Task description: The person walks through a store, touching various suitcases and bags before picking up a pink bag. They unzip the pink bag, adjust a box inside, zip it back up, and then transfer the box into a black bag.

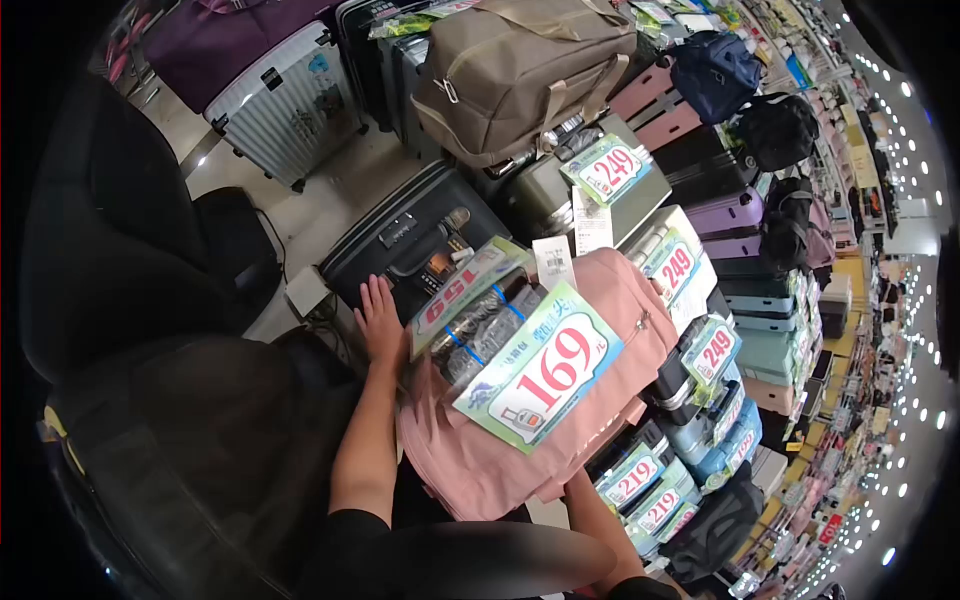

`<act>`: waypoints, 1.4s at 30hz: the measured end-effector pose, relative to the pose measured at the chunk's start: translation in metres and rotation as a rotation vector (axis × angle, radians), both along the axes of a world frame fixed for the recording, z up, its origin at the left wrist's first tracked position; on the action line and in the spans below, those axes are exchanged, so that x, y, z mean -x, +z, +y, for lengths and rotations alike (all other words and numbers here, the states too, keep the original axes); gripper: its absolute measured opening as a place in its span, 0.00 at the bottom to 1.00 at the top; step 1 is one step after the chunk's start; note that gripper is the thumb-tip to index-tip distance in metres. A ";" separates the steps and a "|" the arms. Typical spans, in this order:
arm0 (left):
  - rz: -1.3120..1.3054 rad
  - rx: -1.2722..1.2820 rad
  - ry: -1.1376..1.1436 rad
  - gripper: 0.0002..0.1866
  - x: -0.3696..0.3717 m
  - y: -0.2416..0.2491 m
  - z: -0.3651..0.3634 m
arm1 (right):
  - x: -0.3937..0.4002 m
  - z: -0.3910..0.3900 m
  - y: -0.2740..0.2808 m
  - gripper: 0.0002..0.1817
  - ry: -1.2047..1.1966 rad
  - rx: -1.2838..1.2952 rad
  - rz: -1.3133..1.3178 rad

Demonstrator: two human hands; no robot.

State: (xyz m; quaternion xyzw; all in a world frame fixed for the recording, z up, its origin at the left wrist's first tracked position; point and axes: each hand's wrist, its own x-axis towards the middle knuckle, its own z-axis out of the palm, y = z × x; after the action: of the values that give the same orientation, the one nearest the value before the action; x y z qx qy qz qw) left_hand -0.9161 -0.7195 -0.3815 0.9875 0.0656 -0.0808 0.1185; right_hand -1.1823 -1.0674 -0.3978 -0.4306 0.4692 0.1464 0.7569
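A pink bag [530, 440] fills the middle of the head view, with a 169 price card [548, 366] and another card on top of it. My left hand [378, 318] lies with fingers spread at the bag's left side, by a black suitcase [415, 225]. My right forearm [600, 530] reaches under the bag's lower right side, and the hand there is hidden behind the bag. Wrapped clear plastic with blue bands [482, 335] shows between the two cards.
A brown travel bag [530, 75] sits on suitcases beyond. A silver suitcase [285, 110] with a purple bag [225, 40] stands at the upper left. Rows of suitcases with price cards [636, 478] line the right. A black chair [130, 190] is at the left.
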 end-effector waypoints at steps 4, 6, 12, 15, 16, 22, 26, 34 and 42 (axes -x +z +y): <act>0.091 -0.016 0.020 0.47 -0.013 -0.004 0.028 | -0.006 0.018 -0.005 0.26 0.021 -0.018 -0.024; 0.030 -0.003 0.021 0.44 -0.017 -0.011 0.039 | -0.009 0.022 -0.007 0.26 0.034 -0.027 -0.038; -0.013 -0.009 0.020 0.38 -0.038 -0.017 0.076 | -0.030 0.057 -0.012 0.25 0.095 -0.034 -0.072; -0.030 0.060 0.039 0.39 -0.049 -0.006 0.090 | -0.042 0.074 -0.013 0.25 0.124 -0.027 -0.096; -0.033 0.070 0.047 0.39 -0.054 -0.008 0.097 | -0.047 0.080 -0.015 0.25 0.134 -0.025 -0.098; -0.057 0.213 0.085 0.43 -0.092 -0.010 0.142 | -0.100 0.120 -0.015 0.25 0.217 -0.005 -0.101; -0.071 0.250 0.106 0.45 -0.114 -0.006 0.155 | -0.139 0.135 -0.023 0.25 0.258 0.011 -0.113; -0.216 0.262 -0.064 0.38 -0.167 -0.006 0.192 | -0.200 0.180 -0.035 0.24 0.312 0.047 -0.133; -0.404 0.196 -0.210 0.33 -0.211 -0.037 0.221 | -0.228 0.212 -0.041 0.24 0.341 0.101 -0.124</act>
State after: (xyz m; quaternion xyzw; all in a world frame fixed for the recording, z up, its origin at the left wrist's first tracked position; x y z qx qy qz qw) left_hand -0.7052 -0.4988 -0.4185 0.9688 -0.0704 0.1004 0.2156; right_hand -0.9547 -0.8555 -0.4385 -0.5497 0.3484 0.2222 0.7260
